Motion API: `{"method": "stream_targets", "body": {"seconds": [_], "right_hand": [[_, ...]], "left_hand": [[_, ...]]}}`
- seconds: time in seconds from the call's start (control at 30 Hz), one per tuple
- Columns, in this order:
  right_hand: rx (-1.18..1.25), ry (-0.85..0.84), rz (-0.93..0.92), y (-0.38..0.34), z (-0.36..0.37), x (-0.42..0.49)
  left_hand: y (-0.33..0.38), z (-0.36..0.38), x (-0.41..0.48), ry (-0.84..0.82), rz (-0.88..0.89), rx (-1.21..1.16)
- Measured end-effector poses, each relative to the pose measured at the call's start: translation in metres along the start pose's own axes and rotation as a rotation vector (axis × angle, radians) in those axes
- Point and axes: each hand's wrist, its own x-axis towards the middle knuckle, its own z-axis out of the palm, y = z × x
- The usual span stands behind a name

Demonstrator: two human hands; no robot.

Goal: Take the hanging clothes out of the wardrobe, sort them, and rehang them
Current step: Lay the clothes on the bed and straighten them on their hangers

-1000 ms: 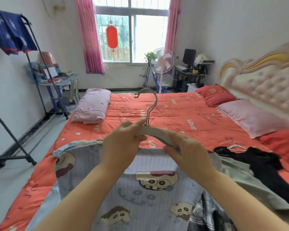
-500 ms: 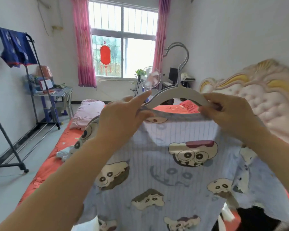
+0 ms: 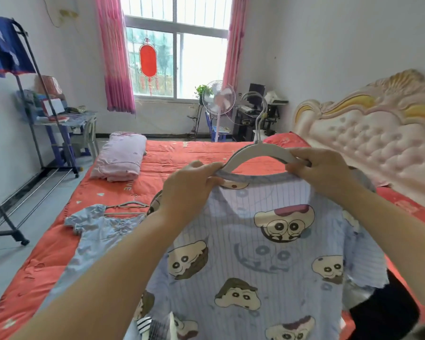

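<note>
At the far left of the frame, a dark metal clothes rack (image 3: 48,114) carries one navy garment (image 3: 4,50) draped over its top rail. Behind it a small tabletop (image 3: 69,118) bears papers and clutter, too blurred to name. A folded pink quilt (image 3: 120,155) lies at the far left corner of the bed (image 3: 194,153), which is covered with an orange padded quilt. Nearer, at lower left, a pale blue ruffled dress (image 3: 101,231) lies flat on the quilt with a thin wire hanger (image 3: 130,206) in its neck.

At centre, held up above the bed, a light blue striped shirt with cartoon faces (image 3: 268,253) hangs from a curved grey hanger (image 3: 241,153) with a metal hook. The left hand (image 3: 189,190) has its grip pinching the shirt's ribbed neckline against the hanger's left end. The right hand (image 3: 324,173) has its fingers curled round the hanger's right arm and the cloth there.

A black garment (image 3: 388,310) lies at lower right, partly behind the shirt. A tufted cream headboard (image 3: 366,143) with gilded scrolls fills the right edge.
</note>
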Motion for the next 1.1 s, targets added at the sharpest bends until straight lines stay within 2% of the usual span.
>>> {"method": "stream_targets", "body": {"seconds": [0.1,0.5,0.77,0.9,1.0,1.1], "right_hand": [[0.045,-0.040,0.023,0.048,0.046,0.033],[0.193,-0.377,0.204,0.243,0.283,0.187],[0.231,-0.512,0.251,0.332,0.436,0.218],[0.184,-0.539,0.273,0.369,0.499,0.213],[0.050,-0.536,0.275,0.398,0.554,0.198],[-0.214,-0.713,0.309,0.404,0.592,0.172]], "left_hand": [[-0.034,0.052,0.021,-0.033,-0.049,0.009],[-0.219,0.284,0.114,-0.157,-0.262,0.116],[-0.323,0.392,0.113,-0.293,-0.455,0.189],[-0.361,0.436,0.098,-0.357,-0.489,0.231],[-0.375,0.472,0.073,-0.556,-0.596,0.293],[-0.377,0.501,0.039,-0.811,-0.648,0.429]]}}
